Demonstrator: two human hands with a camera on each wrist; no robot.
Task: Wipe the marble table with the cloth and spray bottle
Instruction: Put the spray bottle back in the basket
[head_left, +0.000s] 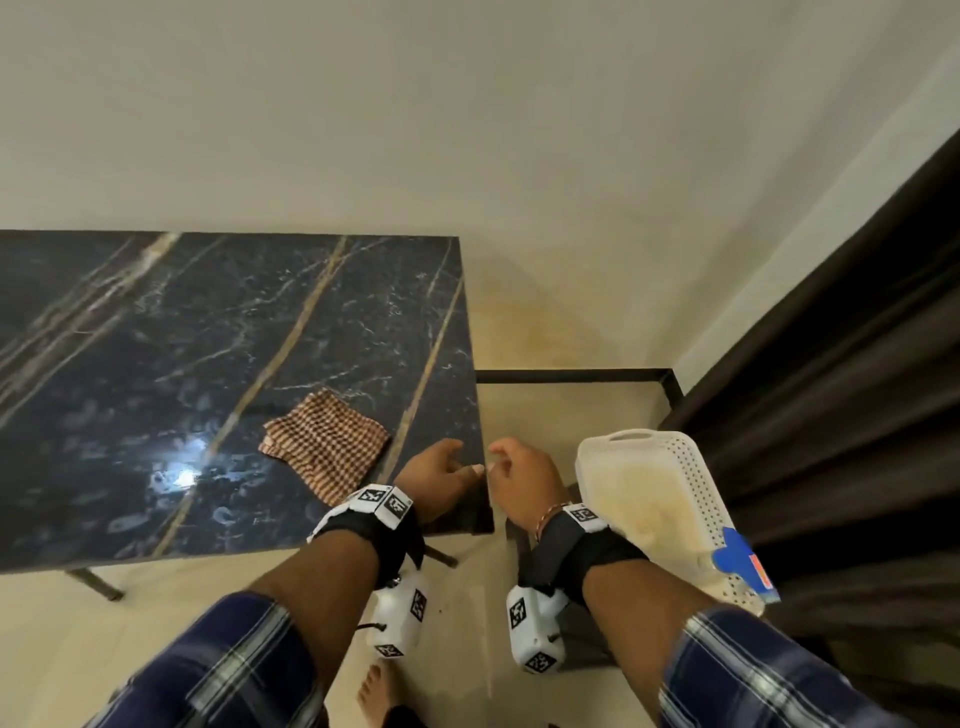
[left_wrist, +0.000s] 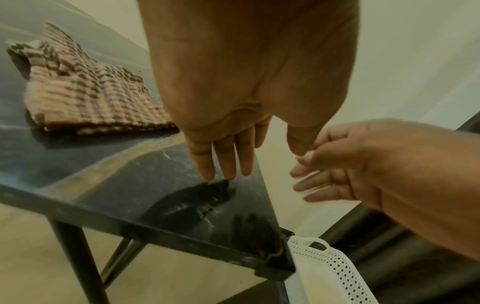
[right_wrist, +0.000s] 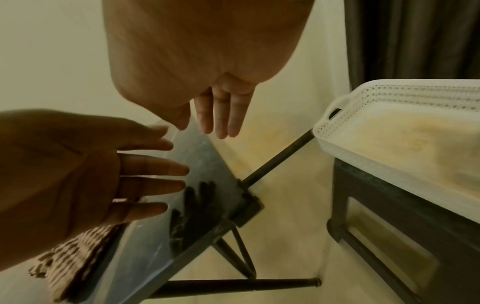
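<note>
The dark marble table (head_left: 208, 338) fills the left of the head view. A folded brown-and-white checked cloth (head_left: 324, 447) lies flat near its near right corner, also seen in the left wrist view (left_wrist: 85, 96). My left hand (head_left: 441, 470) hovers over that corner just right of the cloth, fingers straight, holding nothing (left_wrist: 233, 156). My right hand (head_left: 519, 465) hangs just past the table's right edge, over the floor, fingers loose and empty (right_wrist: 221, 115). A blue-topped item (head_left: 737, 558), seemingly the spray bottle, lies at the near end of a white basket (head_left: 691, 467).
The white perforated basket (right_wrist: 389, 92) stands on a dark stand (right_wrist: 389, 195) to the right of the table. A dark curtain (head_left: 857, 364) hangs behind it. Pale floor lies between table and stand. A bare foot (head_left: 374, 696) shows below my arms.
</note>
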